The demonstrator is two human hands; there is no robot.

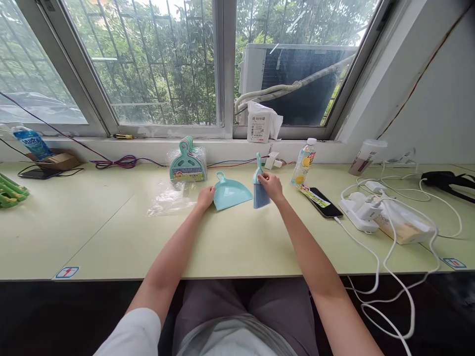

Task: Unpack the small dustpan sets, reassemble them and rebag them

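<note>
Closed on the left edge of a pale turquoise dustpan [230, 194] is my left hand [206, 197]. The pan's looped handle points toward the window, and its wide edge faces right and toward me. My right hand [271, 185] grips a small hand brush [261, 195] with blue-grey bristles. That brush stands roughly upright, bristles down, just right of the dustpan. Whether the bristles touch the table is hard to tell. Left of the dustpan lies a crumpled clear plastic bag [172, 198]. Behind it, a stack of packaged dustpan sets [188, 160] leans at the wall.
A drink bottle [304, 162] and a phone [325, 202] with a label card lie to the right. Farther right are a power strip [359, 213], white cables, a tissue pack [404, 222] and a cup [367, 157]. A box [259, 123] sits on the sill.
</note>
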